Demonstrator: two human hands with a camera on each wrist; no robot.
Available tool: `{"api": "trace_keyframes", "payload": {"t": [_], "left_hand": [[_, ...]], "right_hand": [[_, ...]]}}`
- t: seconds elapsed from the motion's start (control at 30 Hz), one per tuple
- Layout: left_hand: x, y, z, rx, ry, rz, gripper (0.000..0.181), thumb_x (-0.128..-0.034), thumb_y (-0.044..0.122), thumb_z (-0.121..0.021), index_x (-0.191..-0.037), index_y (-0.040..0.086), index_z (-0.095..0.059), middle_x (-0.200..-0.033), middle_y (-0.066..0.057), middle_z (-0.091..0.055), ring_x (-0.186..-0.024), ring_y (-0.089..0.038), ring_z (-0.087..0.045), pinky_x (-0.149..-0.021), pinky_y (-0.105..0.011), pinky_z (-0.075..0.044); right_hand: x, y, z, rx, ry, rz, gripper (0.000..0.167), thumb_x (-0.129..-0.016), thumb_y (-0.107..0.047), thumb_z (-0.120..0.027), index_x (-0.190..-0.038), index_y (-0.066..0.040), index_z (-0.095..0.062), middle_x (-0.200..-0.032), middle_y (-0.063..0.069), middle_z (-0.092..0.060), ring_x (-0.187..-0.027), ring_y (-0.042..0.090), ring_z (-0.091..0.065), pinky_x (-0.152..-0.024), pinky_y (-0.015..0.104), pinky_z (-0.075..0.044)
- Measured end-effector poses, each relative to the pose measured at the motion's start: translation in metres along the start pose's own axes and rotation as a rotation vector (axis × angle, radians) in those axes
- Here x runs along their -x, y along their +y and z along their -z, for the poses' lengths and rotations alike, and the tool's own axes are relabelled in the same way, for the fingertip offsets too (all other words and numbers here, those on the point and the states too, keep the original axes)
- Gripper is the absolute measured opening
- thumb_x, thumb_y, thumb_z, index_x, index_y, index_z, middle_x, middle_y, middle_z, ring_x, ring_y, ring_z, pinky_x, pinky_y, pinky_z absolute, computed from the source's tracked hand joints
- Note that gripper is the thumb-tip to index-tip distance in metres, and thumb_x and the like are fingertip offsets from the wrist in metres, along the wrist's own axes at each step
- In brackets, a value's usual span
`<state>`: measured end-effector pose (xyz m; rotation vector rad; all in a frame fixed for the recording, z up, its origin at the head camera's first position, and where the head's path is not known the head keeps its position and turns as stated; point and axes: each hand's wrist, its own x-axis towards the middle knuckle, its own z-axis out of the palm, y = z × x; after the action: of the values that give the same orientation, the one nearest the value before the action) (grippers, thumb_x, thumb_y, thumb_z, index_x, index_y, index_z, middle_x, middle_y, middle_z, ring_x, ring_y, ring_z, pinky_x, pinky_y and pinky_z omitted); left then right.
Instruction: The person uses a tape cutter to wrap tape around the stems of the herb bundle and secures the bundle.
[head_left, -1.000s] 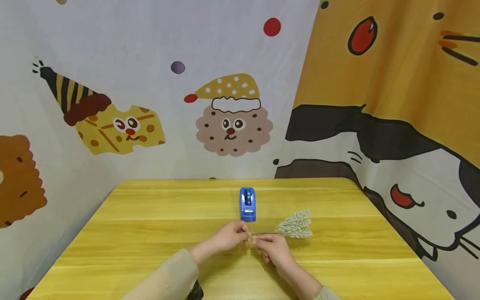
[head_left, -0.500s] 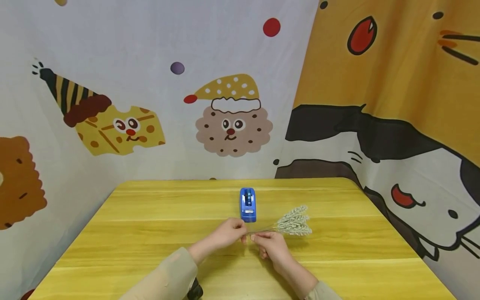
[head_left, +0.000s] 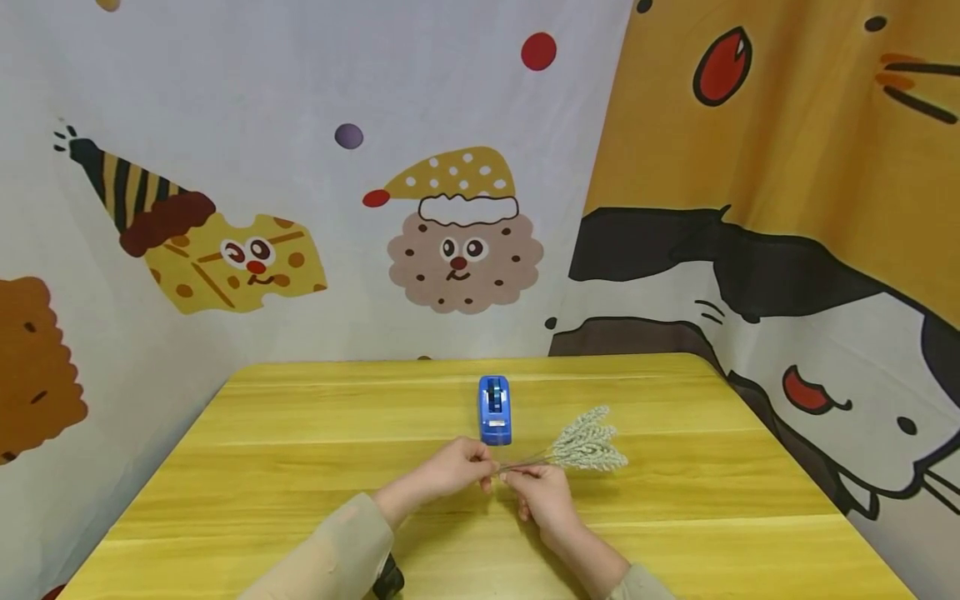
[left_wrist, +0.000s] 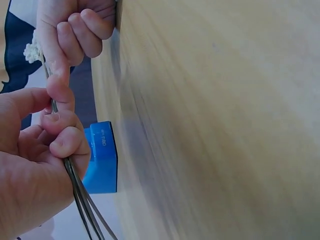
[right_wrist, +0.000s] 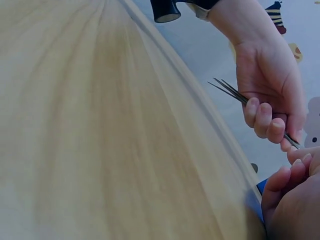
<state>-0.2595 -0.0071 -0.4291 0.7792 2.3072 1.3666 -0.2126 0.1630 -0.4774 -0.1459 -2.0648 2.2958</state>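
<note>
A small bunch of pale green dried sprigs (head_left: pixel 587 443), with heads like wheat ears, points to the right above the table in the head view. My left hand (head_left: pixel 459 468) grips its thin stems, and their cut ends stick out past the curled fingers in the left wrist view (left_wrist: pixel 86 205). Close beside it, my right hand (head_left: pixel 546 500) pinches the same stems between thumb and forefinger, nearer the heads. The fingertips of both hands nearly meet. Just beyond the left hand stands a blue tape dispenser (head_left: pixel 495 410), which neither hand holds.
The yellow wood-grain table (head_left: pixel 315 417) spreads around both hands. Behind it hangs a cloth (head_left: pixel 360 275) printed with cartoon figures. A black device (head_left: pixel 388 577) sits at the left sleeve.
The sprig heads have tilted slightly up and away and spread a little. Both hands stay close together on the stems, with small finger shifts. The dispenser has not moved.
</note>
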Motion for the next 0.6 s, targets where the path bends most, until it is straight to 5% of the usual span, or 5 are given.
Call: {"api": "trace_keyframes", "payload": {"t": [0.33,0.6], "left_hand": [[-0.0018,0.0051,-0.0021,-0.089,0.012,-0.011,0.019,-0.095,0.012,-0.059,-0.083,-0.002,-0.063,-0.066,-0.001,-0.064,-0.054,-0.008,-0.04,-0.048,-0.019,-0.03],[-0.003,0.0019,-0.0041,-0.116,0.026,-0.012,0.02,-0.0954,0.012,-0.059,-0.081,-0.002,-0.063,-0.066,-0.003,-0.065,-0.051,-0.007,-0.038,-0.046,-0.018,-0.028]], "right_hand": [[0.0003,0.0008,-0.0026,0.012,0.066,0.019,0.026,-0.083,0.002,-0.067,-0.107,0.011,-0.068,-0.063,0.006,-0.062,-0.034,0.003,-0.037,-0.034,0.018,-0.036],[-0.0007,0.0003,0.0018,0.012,0.013,-0.036,0.021,-0.087,-0.001,-0.065,-0.101,0.014,-0.066,-0.048,-0.002,-0.043,-0.036,0.007,-0.039,-0.037,0.021,-0.041]]}}
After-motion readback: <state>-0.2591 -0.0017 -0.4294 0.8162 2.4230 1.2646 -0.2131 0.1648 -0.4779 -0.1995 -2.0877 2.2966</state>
